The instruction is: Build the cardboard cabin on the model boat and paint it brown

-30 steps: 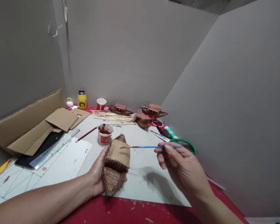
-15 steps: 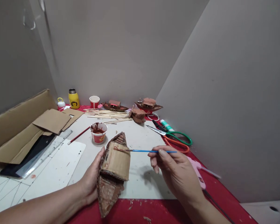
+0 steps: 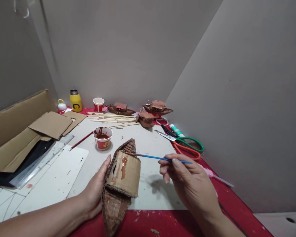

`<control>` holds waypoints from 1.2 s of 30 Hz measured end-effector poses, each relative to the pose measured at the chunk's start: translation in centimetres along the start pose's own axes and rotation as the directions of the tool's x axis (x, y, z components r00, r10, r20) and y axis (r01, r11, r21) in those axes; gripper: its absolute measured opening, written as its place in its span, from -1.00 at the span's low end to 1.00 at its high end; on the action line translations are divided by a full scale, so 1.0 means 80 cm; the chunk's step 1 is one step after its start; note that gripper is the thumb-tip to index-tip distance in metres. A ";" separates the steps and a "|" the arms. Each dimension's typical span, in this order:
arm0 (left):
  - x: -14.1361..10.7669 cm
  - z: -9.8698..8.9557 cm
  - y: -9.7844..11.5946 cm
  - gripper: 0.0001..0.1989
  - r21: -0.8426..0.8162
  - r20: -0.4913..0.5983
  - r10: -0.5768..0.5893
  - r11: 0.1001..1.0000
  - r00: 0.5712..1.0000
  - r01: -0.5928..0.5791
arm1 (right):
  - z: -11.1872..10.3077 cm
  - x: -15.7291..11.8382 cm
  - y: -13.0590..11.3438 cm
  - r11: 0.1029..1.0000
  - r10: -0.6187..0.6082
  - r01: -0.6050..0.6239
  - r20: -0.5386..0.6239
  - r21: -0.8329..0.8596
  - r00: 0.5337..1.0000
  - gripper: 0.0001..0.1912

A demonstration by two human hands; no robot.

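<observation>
My left hand (image 3: 97, 187) grips the left side of a cardboard boat model (image 3: 132, 174), which has brown pointed ends and a tan curved roof. A wet brown streak of paint runs down the roof's upper middle. Pinched in my right hand (image 3: 182, 174) is a thin blue paintbrush (image 3: 150, 157), its tip at the roof's far edge. Behind the boat, a red and white paper cup (image 3: 103, 143) holds brown paint, with smears on its inner wall.
Cardboard pieces (image 3: 50, 125), a clear ruler (image 3: 41, 164) and a pencil (image 3: 81, 141) lie left. Wooden sticks (image 3: 111, 117), a yellow bottle (image 3: 75, 101) and more boat models (image 3: 158, 108) are at the back. Scissors (image 3: 187, 144) and a pink tool (image 3: 212, 171) lie right.
The brush tip has moved from the roof's upper middle to its far edge, and a longer wet brown streak now shows on the roof. The view has shifted slightly.
</observation>
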State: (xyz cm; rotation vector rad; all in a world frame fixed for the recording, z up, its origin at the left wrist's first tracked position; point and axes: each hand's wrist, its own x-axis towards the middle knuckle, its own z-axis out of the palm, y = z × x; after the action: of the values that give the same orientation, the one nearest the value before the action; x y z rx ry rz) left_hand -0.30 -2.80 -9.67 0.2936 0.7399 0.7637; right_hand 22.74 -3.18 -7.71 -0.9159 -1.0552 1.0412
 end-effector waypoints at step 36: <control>0.002 0.003 0.000 -0.44 0.033 -0.046 0.066 0.997 0.997 -0.065 | -0.006 -0.010 0.008 0.997 0.063 -0.069 0.154 0.037 0.986 -0.85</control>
State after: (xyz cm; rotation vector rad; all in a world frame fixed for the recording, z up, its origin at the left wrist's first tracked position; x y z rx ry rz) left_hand -0.09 -2.70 -9.57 0.3304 0.7900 0.8242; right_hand 22.93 -3.79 -8.62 -0.8525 -1.1313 1.1995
